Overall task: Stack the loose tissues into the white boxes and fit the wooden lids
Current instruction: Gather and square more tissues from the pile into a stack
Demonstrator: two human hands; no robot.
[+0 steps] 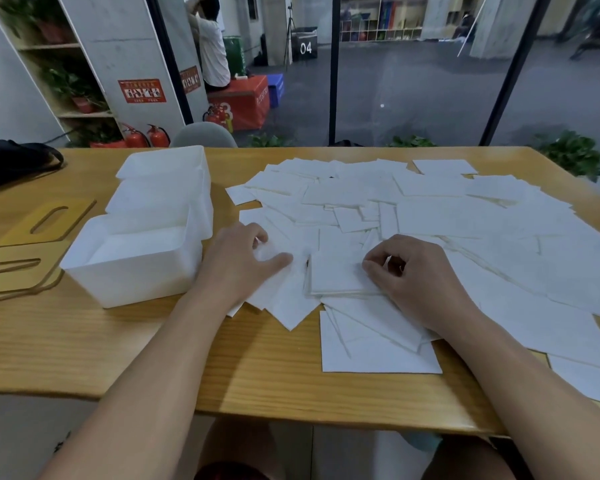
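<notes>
Tissues [430,216] are spread in a wide loose sheet-over-sheet scatter across the wooden table [84,341], and only the head view is given. A small squared-up stack [340,277] has been formed between the two hands, just left of the right hand's grip. The right hand [416,271] is seen with fingers curled, thumb and forefinger pinching at the stack's right edge. The left hand [246,261] is laid on a single tissue [284,299] just left of the stack, thumb stretched out and fingertips bent onto the paper; whether that sheet is actually pinched cannot be told.

Three white boxes [136,261] are lined up left of the left hand, the nearest one just beside its wrist and partly filled with tissues already. Two wooden lids [25,258], each with a slot, are lying further left, beyond the boxes, not yet fitted.

The step in hand is judged to be gathering sheets onto the stack. It would be done best if each sheet's corners were aligned before release, the stack were pressed lightly so it does not fan out, and it were lifted from both short edges when carried leftward to the nearest box. Thin sheets may cling together or slide.
</notes>
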